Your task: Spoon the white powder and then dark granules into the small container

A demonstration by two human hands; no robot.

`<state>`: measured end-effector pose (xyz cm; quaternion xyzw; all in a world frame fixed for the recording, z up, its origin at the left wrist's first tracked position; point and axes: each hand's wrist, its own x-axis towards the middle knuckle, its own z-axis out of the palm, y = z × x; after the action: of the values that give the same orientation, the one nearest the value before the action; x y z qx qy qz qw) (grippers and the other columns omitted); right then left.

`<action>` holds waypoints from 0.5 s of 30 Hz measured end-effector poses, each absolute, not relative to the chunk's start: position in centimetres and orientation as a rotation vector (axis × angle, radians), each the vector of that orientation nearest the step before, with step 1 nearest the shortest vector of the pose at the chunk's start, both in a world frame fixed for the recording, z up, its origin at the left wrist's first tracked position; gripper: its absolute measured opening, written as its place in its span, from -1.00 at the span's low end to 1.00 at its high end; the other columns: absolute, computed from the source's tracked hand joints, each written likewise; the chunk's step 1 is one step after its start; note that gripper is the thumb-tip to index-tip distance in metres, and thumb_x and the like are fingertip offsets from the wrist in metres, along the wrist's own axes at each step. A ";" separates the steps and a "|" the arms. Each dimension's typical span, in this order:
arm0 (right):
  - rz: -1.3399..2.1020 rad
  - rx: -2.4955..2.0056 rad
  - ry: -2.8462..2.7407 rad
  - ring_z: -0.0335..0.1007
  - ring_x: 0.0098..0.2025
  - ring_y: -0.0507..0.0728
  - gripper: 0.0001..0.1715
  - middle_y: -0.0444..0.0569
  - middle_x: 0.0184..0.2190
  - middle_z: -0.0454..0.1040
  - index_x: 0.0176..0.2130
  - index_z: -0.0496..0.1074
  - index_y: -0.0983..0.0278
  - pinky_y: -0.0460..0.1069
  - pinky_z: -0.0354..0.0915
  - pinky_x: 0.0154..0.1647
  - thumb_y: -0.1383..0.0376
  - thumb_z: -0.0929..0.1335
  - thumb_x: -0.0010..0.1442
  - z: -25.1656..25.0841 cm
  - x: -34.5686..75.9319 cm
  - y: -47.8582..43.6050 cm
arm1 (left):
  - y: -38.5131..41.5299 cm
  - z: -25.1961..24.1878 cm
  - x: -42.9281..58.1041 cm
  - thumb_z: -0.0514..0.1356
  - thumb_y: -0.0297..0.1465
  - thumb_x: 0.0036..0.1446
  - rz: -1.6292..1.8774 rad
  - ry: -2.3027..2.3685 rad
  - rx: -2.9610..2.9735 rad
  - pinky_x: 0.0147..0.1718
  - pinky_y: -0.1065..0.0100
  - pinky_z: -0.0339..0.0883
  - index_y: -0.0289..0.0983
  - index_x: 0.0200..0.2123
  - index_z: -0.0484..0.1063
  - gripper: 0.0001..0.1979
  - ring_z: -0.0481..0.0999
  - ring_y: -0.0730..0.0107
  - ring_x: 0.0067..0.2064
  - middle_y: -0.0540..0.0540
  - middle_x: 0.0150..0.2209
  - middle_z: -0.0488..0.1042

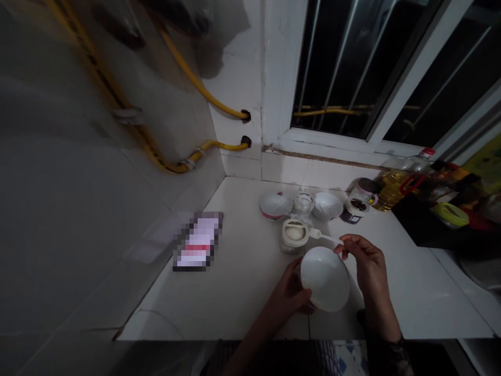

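Head: left hand (287,298) holds bowl (326,279) near counter (235,292) edge.

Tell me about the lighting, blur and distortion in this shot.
Head view: dim overall; the tiled wall at left is dark and soft; the counter and the white bowl in the left hand are brightest; the right hand pinching the white spoon is fairly sharp; the wide lens slants the window frame; a pixelated patch masks something on the counter.
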<state>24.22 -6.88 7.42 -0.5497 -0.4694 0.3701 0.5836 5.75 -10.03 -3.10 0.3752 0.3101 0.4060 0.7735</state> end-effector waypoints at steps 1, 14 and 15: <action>0.823 -1.289 -1.154 0.30 -0.53 0.08 -0.77 -0.05 -0.57 0.54 -0.37 0.53 0.28 0.01 0.29 -0.42 0.14 0.44 0.06 7.4 24.0 -6.4 | -10.0 -3.1 5.8 0.43 -0.12 -0.11 0.881 0.670 0.805 -0.45 0.38 0.54 -0.09 0.26 0.14 -0.11 0.60 0.23 -0.24 -0.19 -0.04 0.47; -0.192 -1.049 -2.331 0.43 -0.36 0.14 -0.59 -0.03 -0.36 0.60 -0.12 0.49 0.26 0.10 0.24 -0.13 0.59 0.21 0.21 7.9 22.9 -4.1 | -9.9 -4.1 5.8 0.44 -0.09 -0.19 0.878 0.685 0.764 -0.54 0.40 0.51 -0.13 0.28 0.09 0.00 0.58 0.27 -0.30 -0.23 -0.01 0.45; -0.228 -1.035 -2.335 0.42 -0.36 0.14 -0.58 -0.03 -0.35 0.60 -0.11 0.48 0.26 0.10 0.23 -0.13 0.61 0.20 0.20 8.2 22.9 -4.1 | -9.9 -4.2 5.9 0.45 -0.09 -0.20 0.881 0.681 0.756 -0.54 0.40 0.51 -0.13 0.29 0.08 0.01 0.58 0.25 -0.29 -0.23 -0.01 0.44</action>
<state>22.89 -4.14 8.25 -0.3868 -0.8730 -0.0852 0.2847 5.86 -9.88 -4.19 0.3500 0.3156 0.4079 0.7820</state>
